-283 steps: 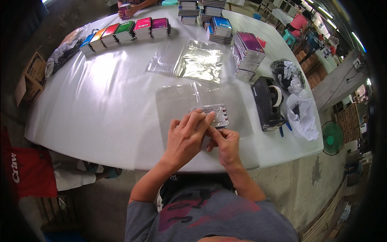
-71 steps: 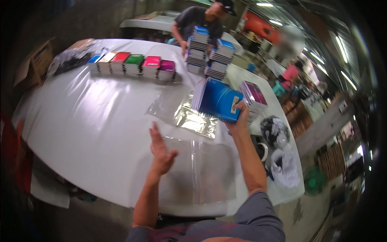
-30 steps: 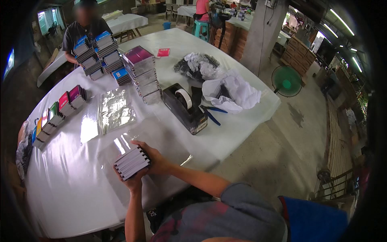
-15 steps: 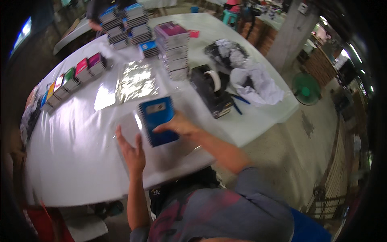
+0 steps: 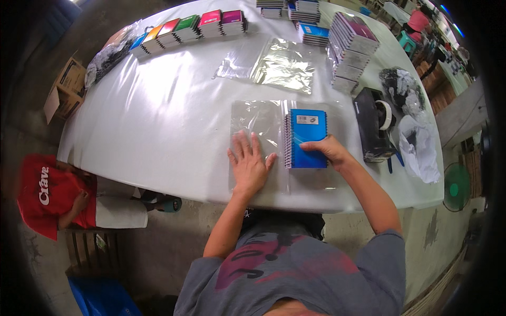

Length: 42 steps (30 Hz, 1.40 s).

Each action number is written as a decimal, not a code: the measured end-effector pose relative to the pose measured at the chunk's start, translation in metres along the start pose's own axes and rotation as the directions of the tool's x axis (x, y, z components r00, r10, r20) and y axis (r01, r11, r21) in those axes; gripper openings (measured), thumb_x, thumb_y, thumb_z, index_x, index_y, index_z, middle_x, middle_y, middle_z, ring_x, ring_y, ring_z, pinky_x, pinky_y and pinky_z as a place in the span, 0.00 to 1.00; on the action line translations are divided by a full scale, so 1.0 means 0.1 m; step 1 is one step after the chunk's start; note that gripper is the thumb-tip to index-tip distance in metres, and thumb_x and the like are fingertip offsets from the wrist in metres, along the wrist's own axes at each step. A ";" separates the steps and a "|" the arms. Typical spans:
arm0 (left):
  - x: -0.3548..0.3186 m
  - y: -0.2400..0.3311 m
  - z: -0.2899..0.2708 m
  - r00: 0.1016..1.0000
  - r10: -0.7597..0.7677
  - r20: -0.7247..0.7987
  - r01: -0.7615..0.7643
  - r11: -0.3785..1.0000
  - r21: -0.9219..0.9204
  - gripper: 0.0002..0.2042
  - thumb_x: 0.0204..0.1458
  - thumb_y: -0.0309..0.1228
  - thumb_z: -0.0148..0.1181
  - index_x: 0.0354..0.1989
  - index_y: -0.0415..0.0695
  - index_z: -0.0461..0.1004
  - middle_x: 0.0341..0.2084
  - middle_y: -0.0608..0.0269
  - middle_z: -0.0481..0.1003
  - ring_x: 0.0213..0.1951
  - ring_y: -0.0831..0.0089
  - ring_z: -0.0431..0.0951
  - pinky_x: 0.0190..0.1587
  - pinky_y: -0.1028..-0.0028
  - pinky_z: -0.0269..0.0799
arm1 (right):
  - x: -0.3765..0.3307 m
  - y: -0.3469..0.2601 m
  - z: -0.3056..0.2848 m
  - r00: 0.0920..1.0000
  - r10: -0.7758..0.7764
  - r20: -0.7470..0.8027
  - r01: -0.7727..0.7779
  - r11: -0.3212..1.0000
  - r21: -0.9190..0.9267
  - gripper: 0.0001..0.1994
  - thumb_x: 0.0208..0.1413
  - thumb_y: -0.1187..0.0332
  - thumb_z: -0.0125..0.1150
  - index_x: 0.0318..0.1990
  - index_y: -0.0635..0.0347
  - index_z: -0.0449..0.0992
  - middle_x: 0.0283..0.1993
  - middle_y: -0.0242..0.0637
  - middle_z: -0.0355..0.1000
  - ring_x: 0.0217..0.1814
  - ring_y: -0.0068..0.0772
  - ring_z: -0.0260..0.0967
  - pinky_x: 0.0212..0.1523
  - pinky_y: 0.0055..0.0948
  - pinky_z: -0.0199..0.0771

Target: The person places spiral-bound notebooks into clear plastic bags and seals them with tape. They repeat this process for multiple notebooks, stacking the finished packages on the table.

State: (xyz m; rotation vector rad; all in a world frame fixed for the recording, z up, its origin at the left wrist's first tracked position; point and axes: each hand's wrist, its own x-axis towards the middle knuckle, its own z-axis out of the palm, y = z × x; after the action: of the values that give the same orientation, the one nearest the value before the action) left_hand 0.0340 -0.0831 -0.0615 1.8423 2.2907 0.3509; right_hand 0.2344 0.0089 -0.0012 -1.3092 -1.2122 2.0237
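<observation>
Left hand (image 5: pixel 250 167) flat on plastic (image 5: pixel 256 117) — right hand (image 5: pixel 331 149) gripping blue notebook (image 5: pixel 307 134).

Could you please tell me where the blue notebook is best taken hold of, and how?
Probably at the right long edge of the blue notebook, coming from the right with the thumb on the cover, as the right hand does. The cover faces up, and the wire coil along the left edge likely offers a bumpier hold.

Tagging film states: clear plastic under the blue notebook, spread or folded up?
Spread: the clear plastic lies flat beneath the blue notebook and left hand. Whether it's double-layered, cannot tell.
</observation>
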 end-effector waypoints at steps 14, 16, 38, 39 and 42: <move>0.32 -0.47 -0.69 0.918 0.115 0.379 0.307 0.399 -0.864 0.49 0.49 0.36 0.64 0.68 0.59 0.27 0.42 0.46 0.72 0.33 0.71 0.72 0.32 0.75 0.68 | 0.01 0.07 -0.13 1.000 -0.009 0.011 0.009 0.999 0.038 0.26 0.38 0.67 0.73 0.48 0.61 0.72 0.43 0.37 0.74 0.43 0.29 0.72 0.48 0.29 0.71; 0.28 -0.44 -0.73 0.938 0.055 0.342 0.320 0.238 -0.917 0.50 0.49 0.31 0.64 0.68 0.64 0.26 0.41 0.48 0.72 0.25 0.76 0.69 0.29 0.77 0.67 | 0.00 0.05 -0.12 1.000 0.006 0.014 -0.007 0.997 0.073 0.26 0.38 0.67 0.73 0.48 0.61 0.72 0.43 0.37 0.74 0.43 0.29 0.72 0.48 0.29 0.71; 0.18 -0.74 -0.70 0.936 0.253 0.243 0.100 0.472 -0.876 0.45 0.38 0.19 0.60 0.68 0.51 0.44 0.66 0.54 0.49 0.22 0.79 0.71 0.27 0.77 0.72 | 0.04 0.01 -0.21 0.999 0.044 -0.031 -0.042 0.996 0.077 0.30 0.41 0.63 0.72 0.53 0.62 0.68 0.48 0.38 0.72 0.48 0.33 0.70 0.52 0.33 0.70; 0.18 -0.73 -0.69 0.935 0.260 0.243 0.102 0.459 -0.883 0.45 0.38 0.19 0.60 0.68 0.50 0.44 0.66 0.55 0.47 0.23 0.78 0.71 0.27 0.77 0.72 | -0.01 -0.04 -0.16 0.999 0.025 -0.034 -0.022 0.996 0.084 0.30 0.41 0.63 0.71 0.53 0.62 0.67 0.48 0.38 0.71 0.48 0.33 0.71 0.52 0.32 0.70; 0.15 -0.70 -0.66 0.938 0.263 0.227 0.108 0.402 -0.910 0.46 0.37 0.19 0.60 0.68 0.51 0.44 0.66 0.54 0.49 0.22 0.77 0.72 0.27 0.77 0.72 | -0.01 -0.17 -0.07 0.999 0.021 -0.034 -0.020 0.999 0.046 0.31 0.41 0.62 0.71 0.54 0.63 0.66 0.49 0.39 0.71 0.47 0.33 0.71 0.51 0.32 0.71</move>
State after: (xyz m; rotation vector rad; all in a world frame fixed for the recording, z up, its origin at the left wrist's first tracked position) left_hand -0.0538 -0.0872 -0.0188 1.2265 1.2433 0.9889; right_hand 0.2396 0.0199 0.0129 -1.3341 -1.1351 2.0227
